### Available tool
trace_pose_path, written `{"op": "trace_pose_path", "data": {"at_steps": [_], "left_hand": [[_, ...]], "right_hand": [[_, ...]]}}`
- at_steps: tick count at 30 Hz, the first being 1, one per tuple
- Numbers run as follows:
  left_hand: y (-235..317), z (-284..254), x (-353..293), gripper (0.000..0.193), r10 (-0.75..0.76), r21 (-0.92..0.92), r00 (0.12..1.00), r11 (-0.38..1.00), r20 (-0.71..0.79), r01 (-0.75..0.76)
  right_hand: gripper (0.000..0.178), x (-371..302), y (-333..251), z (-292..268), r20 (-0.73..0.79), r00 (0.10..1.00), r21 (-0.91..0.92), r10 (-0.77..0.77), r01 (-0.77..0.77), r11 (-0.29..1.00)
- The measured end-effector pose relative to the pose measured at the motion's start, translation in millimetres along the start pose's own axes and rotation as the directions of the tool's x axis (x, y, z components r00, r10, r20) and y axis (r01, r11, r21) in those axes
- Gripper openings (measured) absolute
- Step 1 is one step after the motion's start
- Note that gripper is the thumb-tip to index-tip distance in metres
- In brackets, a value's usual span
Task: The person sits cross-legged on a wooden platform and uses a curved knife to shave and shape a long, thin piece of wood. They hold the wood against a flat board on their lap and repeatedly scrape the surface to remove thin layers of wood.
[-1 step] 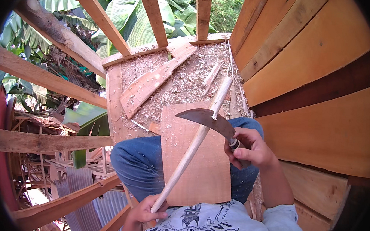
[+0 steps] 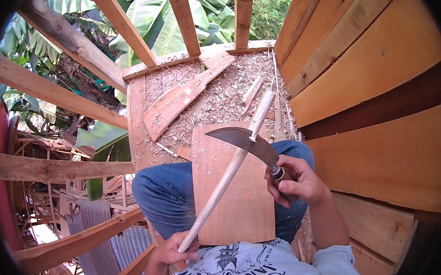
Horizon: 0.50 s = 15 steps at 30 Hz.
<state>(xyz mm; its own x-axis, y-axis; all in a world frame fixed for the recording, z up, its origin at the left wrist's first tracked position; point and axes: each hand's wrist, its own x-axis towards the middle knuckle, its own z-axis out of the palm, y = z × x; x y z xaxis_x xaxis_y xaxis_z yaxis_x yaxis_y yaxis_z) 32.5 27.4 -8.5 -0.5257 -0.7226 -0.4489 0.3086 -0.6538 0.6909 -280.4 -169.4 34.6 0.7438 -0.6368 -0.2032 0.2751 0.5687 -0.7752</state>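
Note:
My right hand (image 2: 299, 183) is closed around the handle of a sickle-like curved knife (image 2: 246, 140). Its dark blade lies across a pale, peeled wooden stick (image 2: 222, 183), and a small curl of shaving clings where edge and wood meet. Down by my shirt, my left hand (image 2: 174, 249) grips the stick's lower end. The stick slants up and to the right over a flat wooden board (image 2: 234, 200) resting on my lap.
Shavings (image 2: 234, 87) cover the floor ahead, where a paddle-shaped wooden piece (image 2: 182, 101) and thin offcuts (image 2: 253, 92) lie. Wooden slats (image 2: 59, 170) rail the left side; a plank wall (image 2: 383, 154) stands close on the right. Banana leaves (image 2: 152, 20) show beyond the rails.
The knife and my right hand have shifted slightly left. The stick's upper end has also moved a little left; my left hand has barely moved.

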Motion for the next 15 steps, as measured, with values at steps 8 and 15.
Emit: {"op": "trace_pose_path", "data": {"at_steps": [8,15], "left_hand": [[5.4,-4.8,4.2,0.034,-0.053,-0.09,0.998,0.995,-0.03,0.05],[1.8,-4.0,3.5,0.034,-0.031,-0.023,0.997,0.999,-0.072,0.03]], "right_hand": [[0.024,4.5,18.5,9.0,-0.207,0.843,-0.829,-0.496,0.117,0.546],[0.026,-0.3,19.3,14.7,-0.025,0.991,-0.726,-0.131,0.072,0.684]]}}
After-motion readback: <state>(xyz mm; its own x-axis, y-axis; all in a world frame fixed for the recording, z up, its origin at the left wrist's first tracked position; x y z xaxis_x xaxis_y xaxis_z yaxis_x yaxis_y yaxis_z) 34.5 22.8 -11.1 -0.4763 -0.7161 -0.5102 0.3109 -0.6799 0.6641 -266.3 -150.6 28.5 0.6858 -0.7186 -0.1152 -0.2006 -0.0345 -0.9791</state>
